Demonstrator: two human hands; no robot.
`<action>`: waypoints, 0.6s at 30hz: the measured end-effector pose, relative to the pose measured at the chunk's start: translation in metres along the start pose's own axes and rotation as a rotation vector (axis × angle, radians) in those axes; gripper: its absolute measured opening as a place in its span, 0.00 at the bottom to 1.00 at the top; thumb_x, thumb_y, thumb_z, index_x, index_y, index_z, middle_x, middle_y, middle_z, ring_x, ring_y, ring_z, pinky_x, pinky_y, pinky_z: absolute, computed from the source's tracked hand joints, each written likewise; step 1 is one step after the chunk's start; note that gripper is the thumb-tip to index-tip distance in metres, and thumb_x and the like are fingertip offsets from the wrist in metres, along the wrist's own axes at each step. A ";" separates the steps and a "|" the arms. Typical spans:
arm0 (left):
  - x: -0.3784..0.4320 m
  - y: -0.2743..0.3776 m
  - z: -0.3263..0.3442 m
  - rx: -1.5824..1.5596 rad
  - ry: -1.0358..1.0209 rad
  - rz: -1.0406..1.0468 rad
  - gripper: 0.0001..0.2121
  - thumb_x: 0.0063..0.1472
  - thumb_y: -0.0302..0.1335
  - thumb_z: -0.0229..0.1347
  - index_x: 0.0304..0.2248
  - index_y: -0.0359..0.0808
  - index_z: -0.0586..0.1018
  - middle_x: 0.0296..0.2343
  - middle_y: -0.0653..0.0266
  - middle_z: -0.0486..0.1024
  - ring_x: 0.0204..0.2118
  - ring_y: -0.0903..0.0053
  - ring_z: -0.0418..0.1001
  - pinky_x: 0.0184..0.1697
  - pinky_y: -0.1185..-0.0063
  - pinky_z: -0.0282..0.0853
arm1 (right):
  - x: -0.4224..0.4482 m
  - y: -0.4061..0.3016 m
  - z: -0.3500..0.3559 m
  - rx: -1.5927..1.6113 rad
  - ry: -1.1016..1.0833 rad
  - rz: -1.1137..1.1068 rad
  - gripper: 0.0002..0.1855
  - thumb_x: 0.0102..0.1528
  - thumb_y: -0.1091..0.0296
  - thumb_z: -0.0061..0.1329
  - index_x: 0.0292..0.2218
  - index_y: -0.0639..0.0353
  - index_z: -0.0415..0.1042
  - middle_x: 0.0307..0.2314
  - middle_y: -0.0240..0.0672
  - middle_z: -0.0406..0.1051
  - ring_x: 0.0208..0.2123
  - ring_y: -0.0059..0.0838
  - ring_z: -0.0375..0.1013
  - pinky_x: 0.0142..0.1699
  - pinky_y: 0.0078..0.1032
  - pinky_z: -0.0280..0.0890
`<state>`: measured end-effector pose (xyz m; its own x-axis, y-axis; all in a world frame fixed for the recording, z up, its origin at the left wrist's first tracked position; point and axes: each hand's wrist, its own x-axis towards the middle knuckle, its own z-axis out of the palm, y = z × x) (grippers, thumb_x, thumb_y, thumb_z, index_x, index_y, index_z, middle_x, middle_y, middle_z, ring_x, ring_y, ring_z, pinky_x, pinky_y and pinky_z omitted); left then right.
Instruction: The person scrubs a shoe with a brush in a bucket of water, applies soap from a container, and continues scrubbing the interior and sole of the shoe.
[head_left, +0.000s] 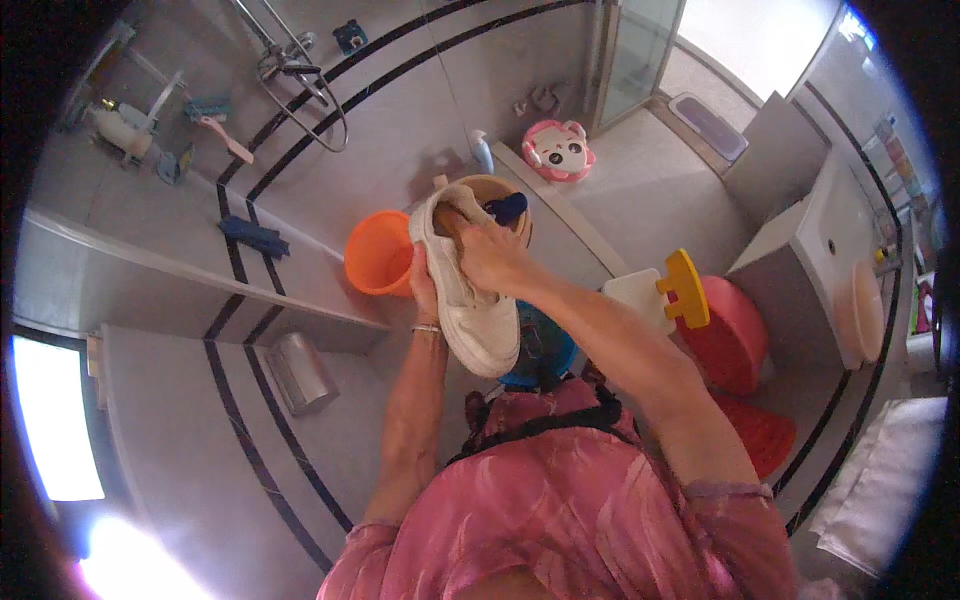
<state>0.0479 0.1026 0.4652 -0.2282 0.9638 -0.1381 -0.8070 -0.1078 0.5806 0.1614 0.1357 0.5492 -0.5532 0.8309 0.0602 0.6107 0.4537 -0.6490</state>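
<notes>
A white shoe (480, 330) is held up before me, its toe towards my body. My left hand (424, 289) grips it along its left side. The fingers of my right hand (487, 255) reach into the shoe's opening, where the fingertips are hidden; whether they hold anything is unclear. Below the shoe, a blue basin (551, 345) shows in part. Just beyond the shoe stands a tan bucket (480, 180) with a dark blue item (510, 208) at its rim. An orange bucket (379, 251) is close to the left of my left hand.
On the right are a white-and-yellow plastic piece (679, 292), a red basin (727, 337) and a washbasin cabinet (780, 277). A pink panda-faced item (559, 150) and spray bottle (481, 152) lie ahead. A blue cloth (255, 236) rests on the left ledge, below the shower mixer (289, 64).
</notes>
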 end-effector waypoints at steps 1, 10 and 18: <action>-0.003 0.002 -0.002 0.000 -0.025 0.011 0.25 0.60 0.47 0.38 0.48 0.36 0.65 0.44 0.60 0.67 0.43 0.69 0.68 0.46 0.73 0.65 | -0.009 -0.002 -0.006 0.079 -0.068 0.026 0.19 0.50 0.69 0.36 0.46 0.57 0.61 0.29 0.53 0.69 0.33 0.54 0.69 0.39 0.44 0.64; 0.003 0.003 -0.008 0.065 0.023 -0.112 0.24 0.61 0.45 0.38 0.48 0.35 0.65 0.41 0.59 0.70 0.41 0.69 0.69 0.46 0.74 0.66 | -0.013 0.025 -0.013 -0.133 -0.158 0.041 0.21 0.50 0.69 0.39 0.48 0.56 0.60 0.30 0.53 0.69 0.32 0.53 0.70 0.37 0.43 0.64; -0.005 0.016 0.003 0.141 -0.043 -0.137 0.22 0.61 0.41 0.38 0.48 0.33 0.65 0.41 0.57 0.70 0.41 0.69 0.70 0.44 0.74 0.68 | -0.019 0.021 -0.020 -0.369 -0.173 -0.050 0.16 0.47 0.71 0.43 0.40 0.60 0.66 0.35 0.51 0.68 0.34 0.47 0.71 0.32 0.41 0.65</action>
<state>0.0379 0.0969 0.4771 -0.0956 0.9769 -0.1913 -0.7442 0.0575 0.6655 0.1959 0.1363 0.5500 -0.6555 0.7525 -0.0640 0.7253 0.6036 -0.3310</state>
